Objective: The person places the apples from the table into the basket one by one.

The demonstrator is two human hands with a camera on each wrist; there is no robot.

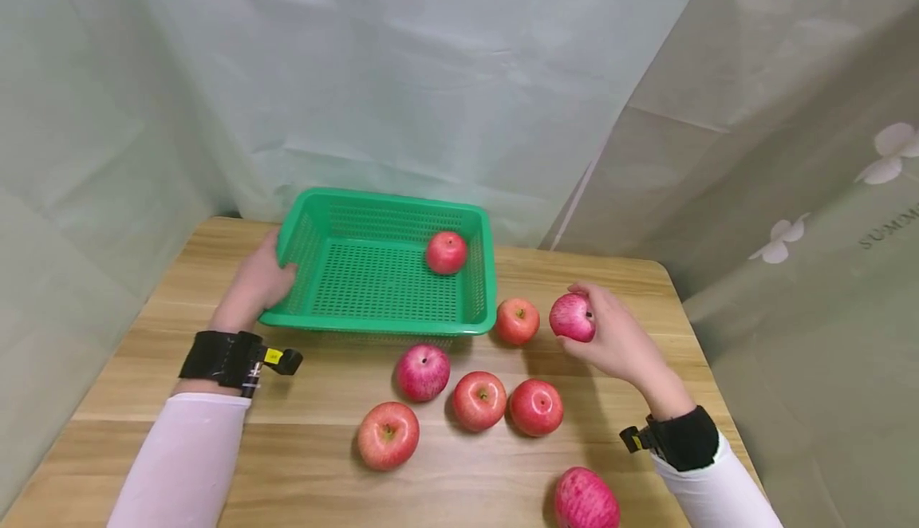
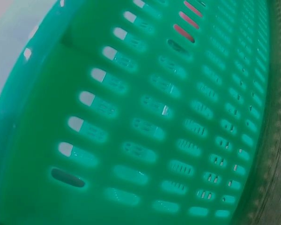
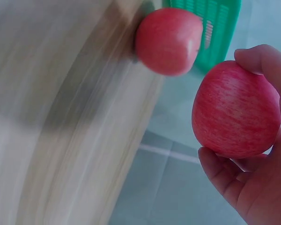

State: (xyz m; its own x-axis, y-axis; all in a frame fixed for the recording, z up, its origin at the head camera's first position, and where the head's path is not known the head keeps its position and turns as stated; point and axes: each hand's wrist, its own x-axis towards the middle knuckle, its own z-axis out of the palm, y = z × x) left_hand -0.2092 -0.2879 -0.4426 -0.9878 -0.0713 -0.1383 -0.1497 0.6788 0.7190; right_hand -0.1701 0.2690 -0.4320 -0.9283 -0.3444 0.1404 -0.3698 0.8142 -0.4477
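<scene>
My left hand (image 1: 260, 274) grips the left rim of a green plastic basket (image 1: 380, 326) at the back of the wooden table. Slotted basket wall (image 2: 42, 126) fills most of the left wrist view, where that hand is out of sight. Inside the basket, one red apple (image 1: 447, 253) lies toward the right end. To the basket's right, my right hand (image 1: 621, 336) holds a pinkish-red apple (image 1: 570, 317) between thumb and fingers. The right wrist view shows this streaked apple (image 3: 236, 110) held above the tabletop, with a second apple (image 3: 168, 41) beside the basket.
An orange-red apple (image 1: 517, 321) sits by the basket's right front corner. In front of the basket lie several more apples, among them a dark pink one (image 1: 424, 372) and a paler one (image 1: 388, 435). Another pink apple (image 1: 585, 499) lies near my right forearm. Pale curtains (image 1: 431, 73) hang behind the table.
</scene>
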